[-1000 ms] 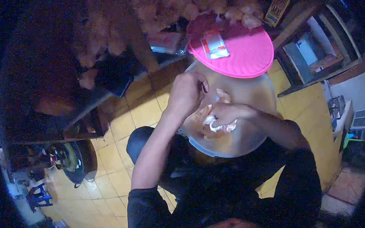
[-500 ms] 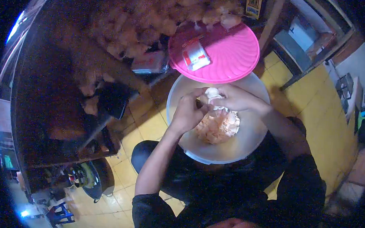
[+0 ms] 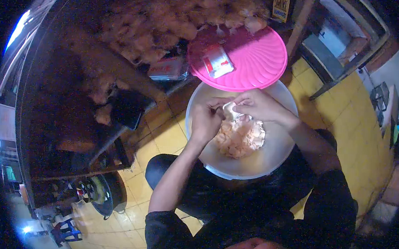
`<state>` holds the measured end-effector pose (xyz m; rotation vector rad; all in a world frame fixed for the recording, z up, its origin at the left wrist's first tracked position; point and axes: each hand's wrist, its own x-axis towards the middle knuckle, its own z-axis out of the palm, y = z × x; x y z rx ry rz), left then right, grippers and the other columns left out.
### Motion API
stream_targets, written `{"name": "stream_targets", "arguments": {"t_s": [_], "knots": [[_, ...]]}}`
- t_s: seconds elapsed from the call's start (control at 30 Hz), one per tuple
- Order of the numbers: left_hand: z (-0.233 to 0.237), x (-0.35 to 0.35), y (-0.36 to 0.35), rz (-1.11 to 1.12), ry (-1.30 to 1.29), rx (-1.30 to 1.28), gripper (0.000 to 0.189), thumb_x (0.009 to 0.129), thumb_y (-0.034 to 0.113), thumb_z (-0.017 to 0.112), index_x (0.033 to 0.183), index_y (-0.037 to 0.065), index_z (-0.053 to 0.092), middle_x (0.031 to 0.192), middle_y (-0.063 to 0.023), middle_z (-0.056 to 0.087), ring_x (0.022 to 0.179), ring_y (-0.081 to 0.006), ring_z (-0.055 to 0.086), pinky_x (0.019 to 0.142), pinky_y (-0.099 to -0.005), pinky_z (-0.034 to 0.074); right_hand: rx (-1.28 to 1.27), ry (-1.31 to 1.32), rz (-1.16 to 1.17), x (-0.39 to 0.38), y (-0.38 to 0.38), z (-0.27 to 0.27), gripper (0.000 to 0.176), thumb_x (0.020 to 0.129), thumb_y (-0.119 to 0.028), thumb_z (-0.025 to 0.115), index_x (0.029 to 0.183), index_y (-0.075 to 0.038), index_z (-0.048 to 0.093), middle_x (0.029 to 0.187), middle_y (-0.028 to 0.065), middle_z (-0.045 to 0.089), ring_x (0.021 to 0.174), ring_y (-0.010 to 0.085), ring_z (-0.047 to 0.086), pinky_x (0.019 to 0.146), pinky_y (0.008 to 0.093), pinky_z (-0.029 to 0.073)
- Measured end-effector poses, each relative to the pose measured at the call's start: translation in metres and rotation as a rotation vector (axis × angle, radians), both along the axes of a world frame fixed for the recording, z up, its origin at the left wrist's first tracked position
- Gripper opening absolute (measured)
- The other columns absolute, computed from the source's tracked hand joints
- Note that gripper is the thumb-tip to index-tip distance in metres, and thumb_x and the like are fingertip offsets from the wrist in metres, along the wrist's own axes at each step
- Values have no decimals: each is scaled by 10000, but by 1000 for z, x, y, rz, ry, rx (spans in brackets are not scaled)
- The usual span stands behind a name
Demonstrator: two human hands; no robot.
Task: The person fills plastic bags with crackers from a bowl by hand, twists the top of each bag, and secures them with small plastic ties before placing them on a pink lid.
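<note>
A thin, soft white piece that looks like a dough wrapper (image 3: 229, 110) is pinched between my two hands. My left hand (image 3: 206, 123) grips its left side with bent fingers. My right hand (image 3: 261, 107) closes on it from the right, thumb against its face. Both hands are over a wide, translucent bowl (image 3: 280, 136) at my lap. Inside that bowl, just below my fingers, lies a heap of pale, orange-tinted, ruffled pieces (image 3: 238, 141). My fingers hide part of the white piece.
Over the bowl's far edge sits a pink ribbed lid (image 3: 262, 56), carrying a red-and-white packet (image 3: 218, 63). Many brownish lumps (image 3: 155, 27) cover the dark table beyond. Another clear-wrapped packet (image 3: 166, 68) is beside the lid. A dark pan (image 3: 109, 196) stands low at left on the yellow tiles.
The white piece was bunched with a rounded top and now looks flatter and more spread between my fingers. My right hand has shifted slightly over it. The whole view moved a little.
</note>
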<state>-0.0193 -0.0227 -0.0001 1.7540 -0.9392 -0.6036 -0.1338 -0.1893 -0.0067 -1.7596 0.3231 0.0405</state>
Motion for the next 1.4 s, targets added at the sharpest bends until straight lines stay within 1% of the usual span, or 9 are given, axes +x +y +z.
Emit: {"name": "stream_targets", "arguments": {"t_s": [0.1, 0.23, 0.43, 0.7, 0.77, 0.9, 1.0, 1.23, 1.4], "knots": [[8, -9, -3, -61, -292, -163, 230, 824, -28, 541, 1011, -30, 674, 877, -155, 685, 684, -204, 667, 651, -307, 530, 12, 61, -8, 2, 1, 1, 180, 882, -106, 643, 977, 45, 618, 875, 116, 652, 722, 150, 656, 545, 271, 517], [26, -20, -4, -8, -101, 15, 252, 794, -89, 525, 995, -40, 669, 901, -185, 672, 835, -301, 664, 740, -367, 516, -96, 65, -8, 1, 4, 5, 181, 910, -135, 631, 993, 21, 594, 834, 77, 652, 674, 143, 653, 524, 279, 517], [4, -5, 2, 17, -385, -110, 273, 802, -63, 554, 1053, -24, 655, 979, -185, 662, 839, -320, 657, 743, -365, 522, 82, -66, -75, 2, 4, 3, 236, 914, -186, 631, 954, 44, 599, 797, 124, 661, 636, 165, 673, 509, 270, 508], [19, -19, 1, -118, -204, -41, 385, 812, 9, 645, 1192, -9, 587, 1118, -183, 610, 829, -277, 667, 714, -353, 526, -94, -152, -118, 5, 0, -18, 323, 974, -290, 543, 1026, 25, 593, 887, 83, 658, 827, 188, 677, 579, 317, 553], [12, -16, 1, -90, -311, -2, 368, 834, 18, 643, 1196, -8, 588, 1070, -182, 631, 828, -231, 679, 697, -324, 536, 367, 22, -151, 0, 17, 21, 363, 1015, -290, 449, 1175, 29, 513, 1034, 95, 592, 978, 206, 621, 755, 352, 586], [-1, -8, 0, -37, -363, -20, 280, 800, -22, 620, 1079, -18, 642, 1000, -205, 649, 835, -297, 676, 726, -389, 526, 419, 139, -171, 3, 10, 9, 386, 1020, -294, 420, 1247, 16, 460, 1162, 123, 541, 1087, 213, 581, 824, 371, 571], [-4, -8, 0, 22, -368, -45, 235, 781, -50, 594, 1004, -23, 666, 945, -211, 658, 820, -344, 664, 720, -428, 516, 856, 150, -48, 1, -2, 2, 348, 1000, -184, 453, 1301, -11, 426, 1264, 150, 483, 1183, 226, 525, 859, 390, 561], [10, -21, -3, -6, 125, -127, 254, 802, -61, 554, 1028, -23, 663, 957, -184, 681, 727, -250, 693, 674, -381, 540, 145, 2, -77, -4, 17, 7, 412, 863, 21, 549, 1265, -3, 463, 1122, 150, 616, 992, 245, 639, 835, 354, 531], [-7, -14, 0, 13, 4, -16, 241, 817, -80, 527, 999, -25, 675, 845, -162, 690, 634, -212, 672, 600, -326, 525, -253, 121, -11, -9, 35, 44, 480, 820, 28, 581, 1278, 15, 437, 1086, 205, 599, 999, 305, 627, 791, 370, 515]]}}
